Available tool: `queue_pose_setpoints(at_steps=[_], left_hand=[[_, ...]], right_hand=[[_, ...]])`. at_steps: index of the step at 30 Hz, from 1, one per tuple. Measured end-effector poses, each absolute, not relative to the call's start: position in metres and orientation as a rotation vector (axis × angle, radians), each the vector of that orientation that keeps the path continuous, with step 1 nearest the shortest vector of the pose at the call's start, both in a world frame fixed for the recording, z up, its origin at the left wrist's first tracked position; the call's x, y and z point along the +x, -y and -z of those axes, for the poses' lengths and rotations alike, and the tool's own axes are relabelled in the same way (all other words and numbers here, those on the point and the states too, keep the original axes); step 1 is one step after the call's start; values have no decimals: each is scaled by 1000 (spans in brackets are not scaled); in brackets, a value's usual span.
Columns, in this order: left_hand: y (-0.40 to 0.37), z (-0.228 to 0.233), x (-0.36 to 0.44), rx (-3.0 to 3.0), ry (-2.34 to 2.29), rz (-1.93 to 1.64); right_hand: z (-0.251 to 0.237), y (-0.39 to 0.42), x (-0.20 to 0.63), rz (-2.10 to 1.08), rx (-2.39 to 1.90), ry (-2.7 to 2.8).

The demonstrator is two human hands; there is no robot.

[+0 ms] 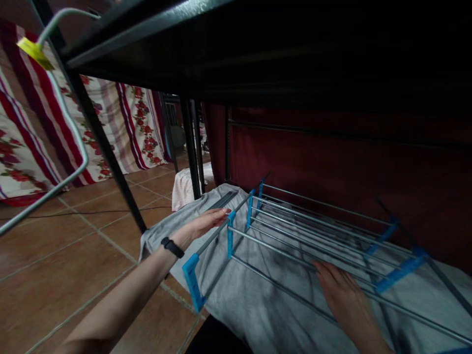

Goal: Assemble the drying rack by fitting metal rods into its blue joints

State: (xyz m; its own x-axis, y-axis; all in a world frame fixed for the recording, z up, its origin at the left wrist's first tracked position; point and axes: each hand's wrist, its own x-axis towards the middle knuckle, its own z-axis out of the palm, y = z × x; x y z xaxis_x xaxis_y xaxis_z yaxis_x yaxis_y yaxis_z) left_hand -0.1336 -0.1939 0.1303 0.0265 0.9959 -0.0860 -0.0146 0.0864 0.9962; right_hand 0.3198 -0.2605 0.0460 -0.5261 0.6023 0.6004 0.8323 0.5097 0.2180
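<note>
Left forearm nearest the lens, black wristband (172, 247) at the wrist. Left hand (208, 221) extended, fingers flat and loose along the side bar of a metal rack (295, 231); grip open, nothing held. Right hand (344, 300) palm-down on the rack's front rods, fingers spread, grip open too.

Rack: silver-grey parallel rods, blue plastic end brackets (192, 281), lying low on a grey cloth (250, 300) on the tiled floor (62, 255), under a dark frame. One rack, two hands on it. Brackets: at least five visible. Floral striped fabric (140, 123) hangs behind, left.
</note>
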Motion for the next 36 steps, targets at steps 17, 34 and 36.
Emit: queue_pose_setpoints(at_steps=[17, 34, 36], left_hand=[[182, -125, -103, 1133, -1183, -1073], [174, -119, -103, 1164, -1100, -1031], [169, -115, -104, 1181, -1068, -1022]], right_hand=[[-94, 237, 187, 498, -1381, 2642], [-103, 229, 200, 538, -1433, 2711], [-104, 227, 202, 533, -1455, 2706]])
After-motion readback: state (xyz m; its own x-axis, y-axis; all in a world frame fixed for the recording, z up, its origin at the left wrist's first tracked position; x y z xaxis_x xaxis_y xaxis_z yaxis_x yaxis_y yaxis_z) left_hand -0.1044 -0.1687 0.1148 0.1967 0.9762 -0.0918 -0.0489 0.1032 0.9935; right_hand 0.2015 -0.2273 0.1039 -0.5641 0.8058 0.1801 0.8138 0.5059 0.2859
